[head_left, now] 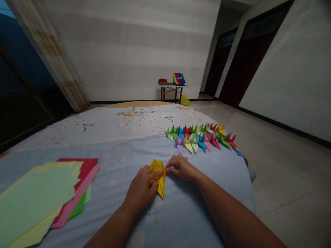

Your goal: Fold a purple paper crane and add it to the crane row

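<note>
A partly folded piece of yellow origami paper [160,186] lies on the blue cloth in front of me, its narrow point toward me. My left hand [143,184] is closed on its left side, with fingers lying over the folds. At the right edge of the paper, my right hand [181,167] has thumb and forefinger pinched together on the yellow edge. Beyond my right hand stand rows of folded paper cranes [187,143] in several colours.
To the left lies a fanned stack of coloured paper sheets [36,193]. A floral tablecloth [108,120] covers the far part of the table. By the back wall, a small table [173,86] holds a colourful box [179,79], with a yellow bag [185,100] on the floor beside it.
</note>
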`<state>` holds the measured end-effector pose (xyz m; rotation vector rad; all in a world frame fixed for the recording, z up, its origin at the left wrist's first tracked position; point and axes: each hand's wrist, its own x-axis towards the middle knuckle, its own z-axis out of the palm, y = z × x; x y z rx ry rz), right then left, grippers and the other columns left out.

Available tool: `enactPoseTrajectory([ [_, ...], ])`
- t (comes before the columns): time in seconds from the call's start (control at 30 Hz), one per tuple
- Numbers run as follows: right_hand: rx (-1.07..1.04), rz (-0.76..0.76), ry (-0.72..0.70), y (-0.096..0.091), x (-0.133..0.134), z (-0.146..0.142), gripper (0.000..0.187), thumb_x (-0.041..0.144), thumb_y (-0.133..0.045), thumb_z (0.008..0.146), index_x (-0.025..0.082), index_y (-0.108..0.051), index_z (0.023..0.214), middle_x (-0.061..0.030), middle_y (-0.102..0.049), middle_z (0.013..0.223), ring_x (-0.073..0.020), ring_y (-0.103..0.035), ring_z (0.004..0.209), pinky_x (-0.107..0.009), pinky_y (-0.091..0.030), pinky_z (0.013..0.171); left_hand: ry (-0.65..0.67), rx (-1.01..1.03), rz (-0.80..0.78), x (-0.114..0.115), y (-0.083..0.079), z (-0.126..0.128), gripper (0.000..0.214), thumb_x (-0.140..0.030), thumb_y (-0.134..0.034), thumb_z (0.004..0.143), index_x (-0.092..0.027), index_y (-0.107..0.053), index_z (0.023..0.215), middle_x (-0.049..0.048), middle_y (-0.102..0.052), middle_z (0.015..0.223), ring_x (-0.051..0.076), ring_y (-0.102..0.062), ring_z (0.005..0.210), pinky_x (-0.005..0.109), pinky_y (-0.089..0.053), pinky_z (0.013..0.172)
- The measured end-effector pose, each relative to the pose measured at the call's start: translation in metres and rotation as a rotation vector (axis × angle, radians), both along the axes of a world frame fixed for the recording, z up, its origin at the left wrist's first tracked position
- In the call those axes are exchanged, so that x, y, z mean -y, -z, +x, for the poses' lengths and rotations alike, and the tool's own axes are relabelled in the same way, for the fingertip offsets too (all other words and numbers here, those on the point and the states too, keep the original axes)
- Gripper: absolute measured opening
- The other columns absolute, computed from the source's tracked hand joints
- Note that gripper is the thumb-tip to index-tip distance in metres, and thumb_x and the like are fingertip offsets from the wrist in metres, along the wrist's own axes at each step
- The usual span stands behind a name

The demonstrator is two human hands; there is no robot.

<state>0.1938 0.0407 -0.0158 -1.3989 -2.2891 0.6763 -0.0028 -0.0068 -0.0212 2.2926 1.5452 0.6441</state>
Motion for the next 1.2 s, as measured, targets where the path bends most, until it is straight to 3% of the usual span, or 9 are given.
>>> enactPoseTrajectory([
  [0.33, -0.051, 0.002, -0.005, -0.002, 0.0, -0.003, 0.017, 0.034, -0.059, 0.081, 0.026, -0.072, 0.086, -0.0024, -0.067, 0.085, -0.021, -0.05, 0.095, -0.032, -0.03, 0.083, -0.014, -0.023, -0.026, 0.0, -0.002, 0.001, 0.035, -0.017, -0.047, 0.077, -0.026, -0.066, 0.105, 0.0062, -0.053, 0.098, 0.023, -0.049, 0.098, 0.037, -0.042, 0.088],
  [0.6, -0.093, 0.03, 0.118, -0.006, 0.003, -0.009, 0.041, 0.053, -0.052, 0.081, 0.017, -0.069, 0.068, -0.0012, -0.063, 0.063, -0.0135, -0.052, 0.069, -0.025, -0.033, 0.066, 0.03, -0.055, -0.001, 0.003, -0.004, 0.001, 0.037, -0.016, -0.046, 0.077, -0.028, -0.065, 0.107, 0.0065, -0.053, 0.103, 0.023, -0.047, 0.1, 0.037, -0.041, 0.089],
  [0.73, -0.029, 0.034, 0.084, -0.009, 0.009, -0.012, 0.032, 0.043, -0.054, 0.08, 0.017, -0.067, 0.067, -0.0012, -0.064, 0.062, -0.012, -0.051, 0.062, -0.024, -0.031, 0.059, 0.076, -0.152, 0.015, 0.005, -0.009, 0.003, 0.04, -0.016, -0.047, 0.077, -0.031, -0.064, 0.11, 0.008, -0.051, 0.106, 0.025, -0.046, 0.101, 0.04, -0.039, 0.09],
  [0.9, 0.077, 0.105, 0.082, -0.014, 0.012, -0.011, 0.021, 0.03, -0.054, 0.077, 0.017, -0.066, 0.065, -0.0035, -0.065, 0.065, -0.0151, -0.052, 0.07, -0.027, -0.032, 0.066, 0.099, -0.179, 0.003, 0.006, -0.013, 0.005, 0.043, -0.015, -0.049, 0.075, -0.036, -0.062, 0.111, 0.0067, -0.053, 0.1, 0.025, -0.047, 0.096, 0.038, -0.041, 0.084],
  [1.2, 0.107, 0.138, 0.05, -0.013, 0.007, -0.008, 0.019, 0.028, -0.056, 0.077, 0.017, -0.067, 0.065, -0.0032, -0.065, 0.065, -0.0157, -0.051, 0.072, -0.029, -0.029, 0.071, 0.076, -0.2, 0.003, 0.004, -0.006, 0.005, 0.049, -0.014, -0.048, 0.074, -0.037, -0.058, 0.116, 0.0076, -0.052, 0.106, 0.026, -0.047, 0.1, 0.04, -0.039, 0.087],
])
